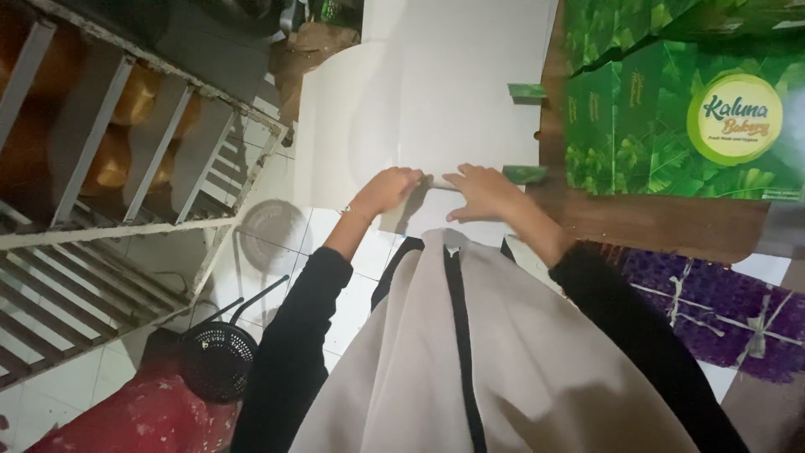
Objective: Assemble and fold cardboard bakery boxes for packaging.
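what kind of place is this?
Probably a bakery's packing area. Both hands, left hand and right hand, press on a flat white carton blank; green leaf-print boxes are stacked beside it, and a metal tray rack holds golden-brown loaves.

Green leaf-printed boxes (671, 109) stacked at right on a brown wooden surface (662, 222) — purple bundles (721, 310) tied with string below. At left, a white metal rack (117, 184) over white tiled floor (335, 277), a black mesh basket (218, 361) beside something red (142, 419).
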